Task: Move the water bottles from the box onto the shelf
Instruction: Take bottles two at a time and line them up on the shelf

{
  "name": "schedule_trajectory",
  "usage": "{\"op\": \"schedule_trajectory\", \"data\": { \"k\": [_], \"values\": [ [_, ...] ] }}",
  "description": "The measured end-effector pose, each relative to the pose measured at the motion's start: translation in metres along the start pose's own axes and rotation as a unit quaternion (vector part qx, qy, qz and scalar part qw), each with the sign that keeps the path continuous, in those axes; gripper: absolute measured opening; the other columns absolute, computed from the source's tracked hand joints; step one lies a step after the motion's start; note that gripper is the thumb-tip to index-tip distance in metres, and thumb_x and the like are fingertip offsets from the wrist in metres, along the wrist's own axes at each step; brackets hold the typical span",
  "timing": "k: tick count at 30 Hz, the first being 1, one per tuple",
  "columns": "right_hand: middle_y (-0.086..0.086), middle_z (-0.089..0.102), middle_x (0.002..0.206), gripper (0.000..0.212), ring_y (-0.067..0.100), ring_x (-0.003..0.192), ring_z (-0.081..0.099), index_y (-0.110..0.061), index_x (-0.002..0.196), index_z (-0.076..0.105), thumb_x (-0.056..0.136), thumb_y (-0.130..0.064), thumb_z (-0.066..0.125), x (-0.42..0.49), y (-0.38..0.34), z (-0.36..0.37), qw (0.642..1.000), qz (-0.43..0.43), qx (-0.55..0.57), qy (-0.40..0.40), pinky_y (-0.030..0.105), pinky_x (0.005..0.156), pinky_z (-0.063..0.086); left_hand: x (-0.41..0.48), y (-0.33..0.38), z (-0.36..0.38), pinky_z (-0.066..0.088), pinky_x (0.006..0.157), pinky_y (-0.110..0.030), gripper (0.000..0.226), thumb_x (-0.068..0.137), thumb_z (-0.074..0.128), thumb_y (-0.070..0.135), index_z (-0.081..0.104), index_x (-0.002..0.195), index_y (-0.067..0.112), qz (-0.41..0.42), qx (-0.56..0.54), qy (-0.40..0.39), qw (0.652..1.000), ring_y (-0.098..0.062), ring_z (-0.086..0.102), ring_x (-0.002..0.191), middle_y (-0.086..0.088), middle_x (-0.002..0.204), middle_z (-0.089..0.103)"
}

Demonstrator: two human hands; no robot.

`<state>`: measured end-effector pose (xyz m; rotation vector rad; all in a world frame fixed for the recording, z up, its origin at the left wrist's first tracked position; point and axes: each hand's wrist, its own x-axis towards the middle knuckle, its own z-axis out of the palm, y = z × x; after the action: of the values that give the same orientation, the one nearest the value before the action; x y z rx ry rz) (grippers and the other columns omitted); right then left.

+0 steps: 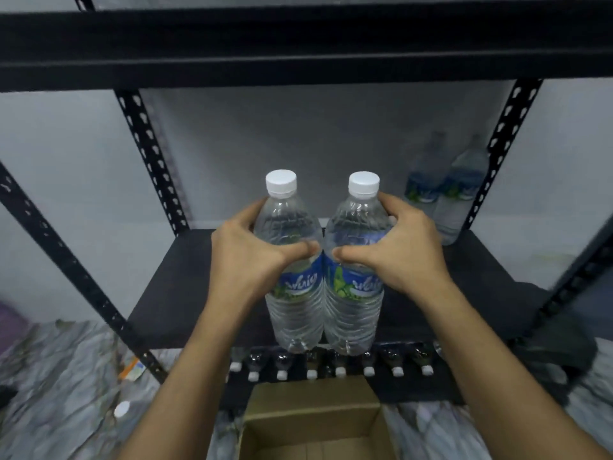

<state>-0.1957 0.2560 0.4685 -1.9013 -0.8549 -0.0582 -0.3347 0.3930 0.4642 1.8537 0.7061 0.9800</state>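
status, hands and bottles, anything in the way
Left hand grips a white-capped clear plastic water bottle, right hand a second bottle. Both upright, together, at black metal shelf front. Two more bottles back right, not blocking.

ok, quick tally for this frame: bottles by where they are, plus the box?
Held bottles: 2, left bottle in the left hand, right bottle in the right hand
Blurred bottles back right on the shelf: 2
Lower-tier bottles, counted by white caps: 8
Cardboard box: 1
Total: 13 (12 bottles, 1 box)
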Motion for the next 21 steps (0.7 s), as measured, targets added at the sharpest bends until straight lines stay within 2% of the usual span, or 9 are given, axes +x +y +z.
{"op": "schedule_trajectory", "data": {
  "k": [4,7,11,14,17,19,21],
  "values": [
    [-0.013,0.070,0.101,0.073,0.010,0.091,0.065,-0.028,0.115,0.065,0.046,-0.039,0.089,0.023,0.021,0.006,0.999,0.017,-0.026,0.027,0.025,0.075,0.051,0.023,-0.007,0.028,0.062,0.073,-0.026,0.055,0.053,0.095,0.022,0.072,0.103,0.027,0.012,0.008,-0.006,1.000,0.003,0.072,0.077,0.016,0.087,0.076],
    [-0.007,0.071,0.109,0.077,0.014,0.098,0.066,-0.024,0.118,0.064,0.048,-0.039,0.090,0.039,0.035,0.014,0.998,0.025,-0.047,0.040,0.031,0.084,0.054,0.040,-0.016,0.046,0.062,0.074,-0.026,0.051,0.053,0.095,0.025,0.068,0.095,0.035,0.020,0.020,-0.005,1.000,0.009,0.069,0.075,0.022,0.083,0.072],
    [0.000,0.069,0.117,0.083,0.019,0.105,0.065,-0.020,0.124,0.062,0.049,-0.040,0.092,0.055,0.052,0.025,0.997,0.026,-0.067,0.034,0.032,0.088,0.053,0.058,-0.031,0.063,0.061,0.077,-0.026,0.055,0.054,0.094,0.022,0.070,0.104,0.026,0.008,0.024,0.002,1.000,0.007,0.069,0.076,0.016,0.087,0.074],
    [0.000,0.069,0.115,0.080,0.014,0.098,0.064,-0.019,0.122,0.063,0.050,-0.037,0.092,0.063,0.060,0.032,0.998,0.033,-0.054,0.022,0.026,0.082,0.050,0.066,-0.043,0.072,0.061,0.078,-0.024,0.057,0.056,0.095,0.019,0.066,0.104,0.027,0.004,0.028,0.003,1.000,0.006,0.068,0.077,0.016,0.086,0.071],
    [-0.003,0.071,0.110,0.074,0.009,0.088,0.060,-0.019,0.120,0.064,0.053,-0.032,0.092,0.072,0.063,0.035,0.999,0.041,-0.030,0.006,0.023,0.078,0.048,0.070,-0.053,0.077,0.061,0.080,-0.026,0.061,0.055,0.095,0.024,0.068,0.110,0.020,-0.011,0.035,0.011,0.999,-0.002,0.070,0.080,0.011,0.093,0.073],
    [-0.007,0.071,0.104,0.070,0.009,0.088,0.062,-0.023,0.117,0.064,0.054,-0.033,0.091,0.074,0.067,0.034,0.999,0.034,-0.027,-0.005,0.023,0.078,0.049,0.074,-0.058,0.078,0.062,0.079,-0.027,0.068,0.054,0.095,0.029,0.068,0.116,0.018,-0.016,0.041,0.013,0.999,-0.006,0.072,0.085,0.007,0.099,0.075],
    [-0.009,0.068,0.098,0.067,0.010,0.090,0.064,-0.025,0.116,0.063,0.055,-0.035,0.090,0.075,0.073,0.031,0.999,0.024,-0.023,-0.010,0.024,0.077,0.050,0.074,-0.060,0.079,0.061,0.076,-0.023,0.066,0.056,0.095,0.026,0.068,0.115,0.018,-0.015,0.039,0.004,0.999,-0.003,0.072,0.083,0.008,0.097,0.075]
  ]
}}
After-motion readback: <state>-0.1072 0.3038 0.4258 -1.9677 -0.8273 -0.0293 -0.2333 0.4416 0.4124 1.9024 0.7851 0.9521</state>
